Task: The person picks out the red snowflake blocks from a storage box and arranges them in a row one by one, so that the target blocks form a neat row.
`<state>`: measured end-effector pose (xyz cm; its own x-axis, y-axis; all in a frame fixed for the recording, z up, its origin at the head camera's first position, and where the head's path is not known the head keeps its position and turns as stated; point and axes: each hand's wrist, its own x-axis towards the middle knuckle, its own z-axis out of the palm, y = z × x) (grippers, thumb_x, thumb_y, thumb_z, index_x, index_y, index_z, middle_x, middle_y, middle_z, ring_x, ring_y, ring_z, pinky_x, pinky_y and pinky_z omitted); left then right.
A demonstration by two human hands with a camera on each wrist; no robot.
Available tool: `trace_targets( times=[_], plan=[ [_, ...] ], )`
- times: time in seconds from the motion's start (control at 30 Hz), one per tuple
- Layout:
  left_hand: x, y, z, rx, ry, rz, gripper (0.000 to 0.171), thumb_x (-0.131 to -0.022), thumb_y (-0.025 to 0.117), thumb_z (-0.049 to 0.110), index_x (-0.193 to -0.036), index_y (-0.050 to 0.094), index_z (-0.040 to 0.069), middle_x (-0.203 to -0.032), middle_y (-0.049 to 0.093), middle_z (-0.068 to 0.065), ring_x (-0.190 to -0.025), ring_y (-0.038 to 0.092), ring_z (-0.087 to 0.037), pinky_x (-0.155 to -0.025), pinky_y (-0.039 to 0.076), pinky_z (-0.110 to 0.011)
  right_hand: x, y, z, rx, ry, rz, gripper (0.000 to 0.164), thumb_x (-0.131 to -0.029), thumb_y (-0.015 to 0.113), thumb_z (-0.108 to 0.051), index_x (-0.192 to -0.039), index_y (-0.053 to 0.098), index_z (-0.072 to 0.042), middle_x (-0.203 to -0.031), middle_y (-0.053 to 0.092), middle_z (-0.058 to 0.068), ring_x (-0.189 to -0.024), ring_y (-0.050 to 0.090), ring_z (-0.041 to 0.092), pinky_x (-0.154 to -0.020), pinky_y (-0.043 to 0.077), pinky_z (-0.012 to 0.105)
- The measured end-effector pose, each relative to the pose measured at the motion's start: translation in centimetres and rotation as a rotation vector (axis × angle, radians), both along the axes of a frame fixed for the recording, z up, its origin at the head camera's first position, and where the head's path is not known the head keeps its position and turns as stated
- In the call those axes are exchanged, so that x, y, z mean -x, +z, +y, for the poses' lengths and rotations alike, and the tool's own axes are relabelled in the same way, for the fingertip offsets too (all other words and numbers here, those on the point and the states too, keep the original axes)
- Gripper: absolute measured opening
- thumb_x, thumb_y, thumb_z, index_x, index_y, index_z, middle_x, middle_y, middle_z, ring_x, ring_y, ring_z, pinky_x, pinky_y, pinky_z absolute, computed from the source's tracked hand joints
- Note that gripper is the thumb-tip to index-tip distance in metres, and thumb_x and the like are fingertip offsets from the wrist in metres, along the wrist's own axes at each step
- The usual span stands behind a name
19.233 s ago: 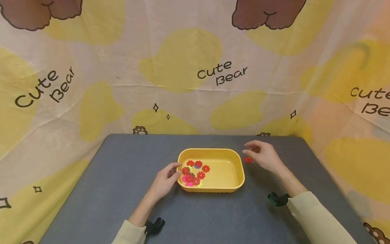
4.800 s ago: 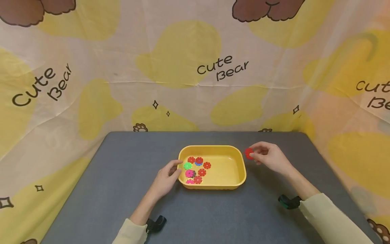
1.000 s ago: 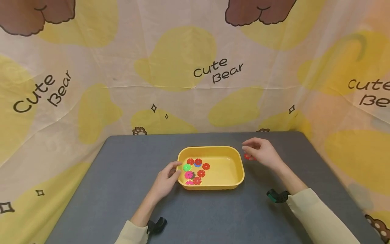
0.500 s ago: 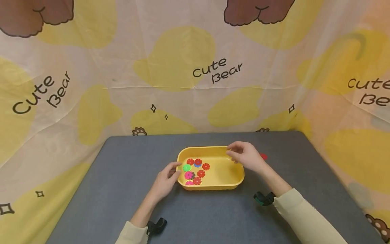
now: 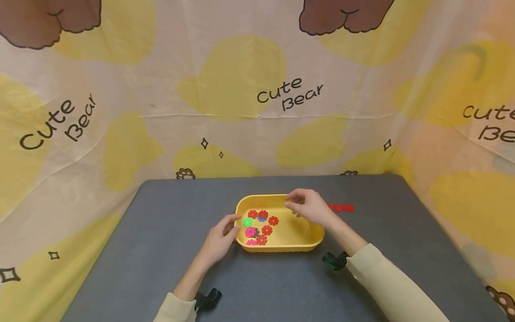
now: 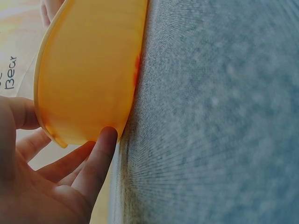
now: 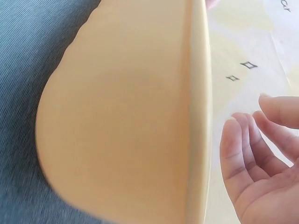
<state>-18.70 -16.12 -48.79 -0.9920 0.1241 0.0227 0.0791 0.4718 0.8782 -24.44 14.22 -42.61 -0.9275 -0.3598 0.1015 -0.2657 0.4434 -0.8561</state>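
A yellow plastic tray stands on the table, with snowflake building discs in its left half. Among them lie several red discs, a green disc and a pink disc. My left hand touches the tray's left end, its relaxed fingertips spread against the rim and outer wall. Over the tray's right half hovers my right hand, thumb and fingers loosely bent. The right wrist view shows nothing between those fingers. To the tray's right lies a row of red discs, partly hidden behind my right hand.
A dark grey table carries everything. Patterned fabric rises behind the table and along both sides. Each wrist wears a small black camera, one of them the right wrist camera.
My right hand has let go of the red discs, leaving them on the table, and has moved left over the tray. The left hand stays at the tray's end.
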Motion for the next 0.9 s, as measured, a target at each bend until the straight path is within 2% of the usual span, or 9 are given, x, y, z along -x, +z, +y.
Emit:
trace_targets(
  times=[0.17,0.27,0.47,0.9],
  plan=[
    [0.0,0.0,0.0,-0.001,-0.007,0.009,0.035,-0.103,0.061,0.024,-0.137,0.06,0.019,-0.135,0.062,-0.007,-0.12,0.063,-0.029,-0.093,0.055,-0.048,0.6,-0.1,-1.5,-0.05,0.019,0.001,0.023,-0.096,0.072,-0.016,-0.114,0.071,-0.002,-0.094,0.071,0.005,-0.082,0.067,0.036,-0.066,0.057,0.035],
    [0.0,0.0,0.0,-0.005,-0.012,0.009,0.035,-0.103,0.061,0.025,-0.138,0.06,0.018,-0.135,0.063,-0.007,-0.12,0.063,-0.029,-0.092,0.055,-0.048,1.0,-0.4,-2.4,-0.084,0.017,-0.007,0.025,-0.095,0.072,-0.017,-0.114,0.071,-0.001,-0.092,0.069,0.004,-0.08,0.067,0.03,-0.065,0.056,0.032],
    [0.0,0.0,-0.1,-0.008,-0.009,0.006,0.035,-0.103,0.061,0.025,-0.138,0.059,0.018,-0.135,0.062,-0.007,-0.12,0.063,-0.028,-0.093,0.055,-0.048,1.8,-1.4,-4.2,-0.187,0.031,0.012,0.025,-0.093,0.075,-0.02,-0.111,0.073,-0.003,-0.092,0.068,0.002,-0.081,0.061,0.017,-0.068,0.052,0.031],
    [0.0,-0.2,-0.2,-0.026,-0.022,0.018,0.036,-0.103,0.061,0.026,-0.138,0.06,0.017,-0.132,0.064,-0.009,-0.12,0.063,-0.03,-0.092,0.055,-0.048,2.7,-3.3,-7.1,-0.321,0.045,-0.038,0.024,-0.091,0.077,-0.017,-0.111,0.072,-0.005,-0.086,0.063,0.002,-0.071,0.057,0.015,-0.063,0.049,0.029]
  ],
)
